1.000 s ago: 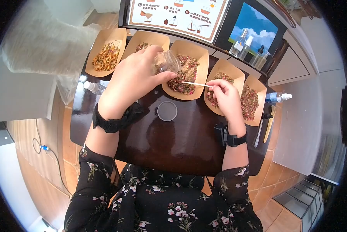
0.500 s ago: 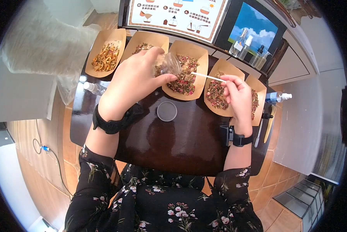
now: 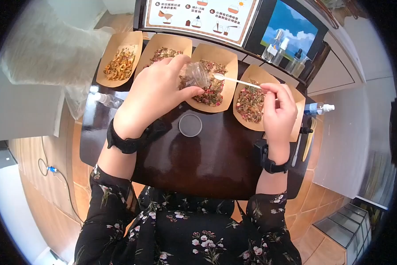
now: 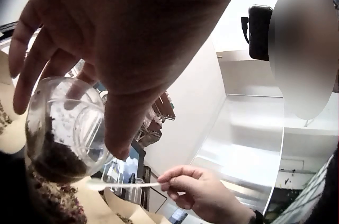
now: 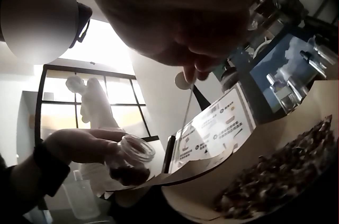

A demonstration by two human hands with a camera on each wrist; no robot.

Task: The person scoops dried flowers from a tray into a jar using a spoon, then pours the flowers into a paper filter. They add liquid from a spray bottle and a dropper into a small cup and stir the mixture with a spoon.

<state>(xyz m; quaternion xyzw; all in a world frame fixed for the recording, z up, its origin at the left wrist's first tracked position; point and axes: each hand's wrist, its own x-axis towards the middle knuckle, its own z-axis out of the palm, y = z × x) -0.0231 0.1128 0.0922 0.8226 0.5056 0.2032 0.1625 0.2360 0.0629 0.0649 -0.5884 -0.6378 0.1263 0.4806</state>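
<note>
My left hand (image 3: 156,90) grips a clear jar (image 3: 196,75), tilted on its side with its mouth to the right. Dark dried bits lie inside the jar, as the left wrist view shows. Between the thumb and fingers of my right hand (image 3: 280,108) is a thin white spoon (image 3: 240,81), its small bowl just right of the jar's mouth. Both are above a paper tray (image 3: 227,95) of dried petals and leaves. On the table in front lies a round, greyish lid (image 3: 190,125).
Paper trays of dried flowers line the back, including one with orange-yellow strips (image 3: 120,65). An instruction board (image 3: 198,17) and several small bottles (image 3: 280,48) stand behind. Spray bottles lie left (image 3: 105,99) and right (image 3: 317,109); a pipette (image 3: 297,150) lies at the right edge of the dark table (image 3: 198,163).
My right hand has moved to the right, drawing the spoon's bowl up from over the tray's petals to beside the jar's mouth. My left hand with the jar has hardly moved.
</note>
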